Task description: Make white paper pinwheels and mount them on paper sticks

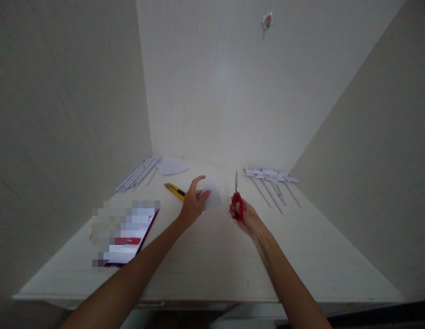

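My right hand point(245, 216) grips red-handled scissors point(236, 196), blades closed and pointing away from me, above the pale table point(215, 256). To their left, my left hand point(193, 202) pinches the edge of a small white sheet of paper point(212, 196) that lies at the table's middle. The two hands are a short gap apart. A yellow utility knife point(174, 190) rests just left of my left hand.
Rolled white paper sticks point(139, 173) lie at the back left beside a loose white sheet point(171, 167). Several paper pieces on thin sticks point(272, 183) lie at the back right. A booklet with red trim point(130, 237) sits at the front left. Walls enclose three sides.
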`<state>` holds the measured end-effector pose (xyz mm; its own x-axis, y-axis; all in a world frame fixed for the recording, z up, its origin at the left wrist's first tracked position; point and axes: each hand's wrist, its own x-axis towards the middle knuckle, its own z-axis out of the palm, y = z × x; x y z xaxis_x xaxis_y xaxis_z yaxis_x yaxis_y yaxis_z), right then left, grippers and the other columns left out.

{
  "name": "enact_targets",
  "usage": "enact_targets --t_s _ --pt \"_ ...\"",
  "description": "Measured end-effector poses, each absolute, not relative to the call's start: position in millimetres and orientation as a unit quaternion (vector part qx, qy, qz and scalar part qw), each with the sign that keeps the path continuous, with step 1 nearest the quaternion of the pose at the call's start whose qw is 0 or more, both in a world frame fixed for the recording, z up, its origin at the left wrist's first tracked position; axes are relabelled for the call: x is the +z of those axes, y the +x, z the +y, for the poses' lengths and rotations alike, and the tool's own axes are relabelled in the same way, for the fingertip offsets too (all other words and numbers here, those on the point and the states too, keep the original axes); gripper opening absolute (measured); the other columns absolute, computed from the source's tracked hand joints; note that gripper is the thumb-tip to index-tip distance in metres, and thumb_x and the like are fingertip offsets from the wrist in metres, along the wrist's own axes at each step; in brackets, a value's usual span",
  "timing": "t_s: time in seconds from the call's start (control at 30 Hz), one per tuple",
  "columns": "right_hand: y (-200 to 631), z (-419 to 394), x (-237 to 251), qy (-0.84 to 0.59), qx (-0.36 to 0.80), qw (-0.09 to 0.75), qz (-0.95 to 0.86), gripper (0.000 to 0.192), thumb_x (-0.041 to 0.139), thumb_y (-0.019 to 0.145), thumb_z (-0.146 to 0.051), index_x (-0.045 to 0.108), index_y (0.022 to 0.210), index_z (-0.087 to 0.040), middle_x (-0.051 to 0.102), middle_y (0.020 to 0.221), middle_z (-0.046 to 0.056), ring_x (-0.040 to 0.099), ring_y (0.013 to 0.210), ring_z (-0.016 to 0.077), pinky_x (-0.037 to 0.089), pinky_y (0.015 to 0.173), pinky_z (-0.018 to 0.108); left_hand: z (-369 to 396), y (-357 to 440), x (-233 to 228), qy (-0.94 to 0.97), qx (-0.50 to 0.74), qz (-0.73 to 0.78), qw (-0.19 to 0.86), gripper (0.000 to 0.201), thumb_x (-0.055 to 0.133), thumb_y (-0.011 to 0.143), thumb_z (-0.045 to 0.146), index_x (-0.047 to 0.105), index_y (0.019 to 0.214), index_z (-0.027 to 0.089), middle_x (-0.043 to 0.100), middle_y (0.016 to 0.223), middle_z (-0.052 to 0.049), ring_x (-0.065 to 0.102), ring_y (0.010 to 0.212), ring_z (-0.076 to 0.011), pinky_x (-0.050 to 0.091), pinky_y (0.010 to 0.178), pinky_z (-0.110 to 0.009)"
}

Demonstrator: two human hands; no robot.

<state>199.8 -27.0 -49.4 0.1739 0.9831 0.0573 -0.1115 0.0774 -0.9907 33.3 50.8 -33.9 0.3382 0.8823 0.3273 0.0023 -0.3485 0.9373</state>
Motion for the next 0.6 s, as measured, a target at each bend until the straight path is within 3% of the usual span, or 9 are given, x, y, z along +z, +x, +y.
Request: enact_targets --t_s 0.1,0.2,0.3,0.4,0.6 --pt "193 -36 -49 -0.378 0.575 0.587 -0.427 0.045 0.069 0.064 -0.046 0.049 0.094 -0.018 0.039 0.067 -0.004 0.038 0.057 0.0073 0.028 0.053 0.021 48 27 -32 0.657 0.511 0.312 0.459 0.031 0.053 0.078 0.034 0.047 0.104 0.018 0.055 0.059 0.006 0.043 0.035 -0.0030 0.030 0.033 -0.012" --pt "190 -45 -48 -0.334 0.620 0.560 -0.436 0.043 0.068 0.067 -0.044 0.051 0.097 -0.019 0.043 0.074 -0.001 0.040 0.063 0.0081 0.030 0.056 0.022 46 23 -28 0.674 0.497 0.316 0.447 0.021 0.055 0.077 0.034 0.057 0.085 0.015 0.047 0.048 0.007 0.034 0.029 -0.0014 0.024 0.027 -0.011" --pt "186 -50 -45 -0.314 0.656 0.539 -0.425 0.042 0.067 0.067 -0.047 0.052 0.094 -0.019 0.044 0.076 0.000 0.041 0.065 0.0087 0.032 0.058 0.023 46 18 -21 0.667 0.480 0.292 0.488 0.026 0.060 0.074 0.033 0.057 0.091 0.014 0.048 0.047 0.007 0.042 0.032 -0.0042 0.035 0.029 -0.013" --pt "182 -49 -42 -0.312 0.641 0.579 -0.395 0.038 0.065 0.069 -0.049 0.053 0.090 -0.019 0.042 0.071 -0.001 0.041 0.063 0.0091 0.034 0.059 0.024 47 14 -16 0.650 0.471 0.236 0.548 0.034 0.067 0.069 0.030 0.051 0.095 0.014 0.059 0.065 0.002 0.060 0.049 -0.0103 0.052 0.044 -0.019" --pt "183 -44 -41 -0.388 0.552 0.622 -0.398 0.031 0.069 0.068 -0.030 0.053 0.091 -0.016 0.048 0.074 0.000 0.044 0.060 0.0092 0.031 0.055 0.025 49 7 -11 0.649 0.453 0.186 0.582 0.040 0.067 0.070 0.027 0.047 0.103 0.013 0.063 0.081 -0.003 0.066 0.057 -0.0145 0.052 0.048 -0.020"
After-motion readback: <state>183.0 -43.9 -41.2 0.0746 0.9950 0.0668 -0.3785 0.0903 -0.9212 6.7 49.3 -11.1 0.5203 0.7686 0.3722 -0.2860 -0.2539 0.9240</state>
